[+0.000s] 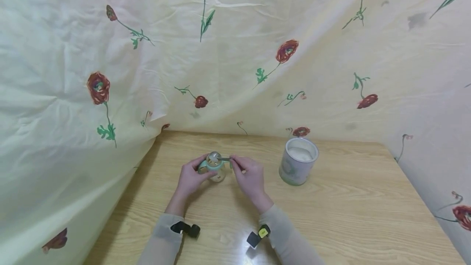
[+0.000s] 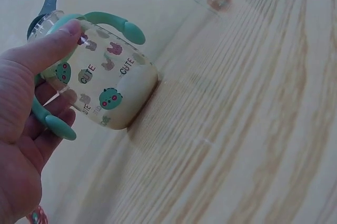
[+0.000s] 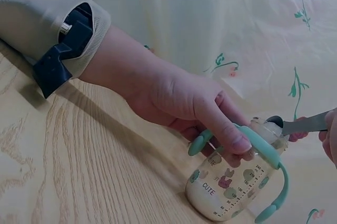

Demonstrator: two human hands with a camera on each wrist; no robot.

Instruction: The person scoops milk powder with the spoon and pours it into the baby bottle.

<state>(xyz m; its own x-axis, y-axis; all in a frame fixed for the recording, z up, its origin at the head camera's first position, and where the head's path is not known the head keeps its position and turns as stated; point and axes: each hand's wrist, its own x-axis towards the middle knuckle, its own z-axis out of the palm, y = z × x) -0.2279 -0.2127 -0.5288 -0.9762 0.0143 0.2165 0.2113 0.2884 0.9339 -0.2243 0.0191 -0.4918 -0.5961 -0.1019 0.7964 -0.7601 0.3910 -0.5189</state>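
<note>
My left hand grips a clear baby bottle with mint green side handles and printed cartoon animals. The thumb lies across the bottle's upper part, and the fingers wrap behind it. Pale powder fills the lower part of the bottle, whose base is at the tabletop. My right hand pinches the handle of a grey metal spoon between thumb and fingers. The spoon's bowl is at the open mouth of the bottle, tipped over the rim. Only the right fingertips show at the edge of the right wrist view.
A wide, open can with white powder inside stands to the right of my hands. Light wood tabletop spreads around them. A cream cloth with red flowers hangs behind the table and along its sides.
</note>
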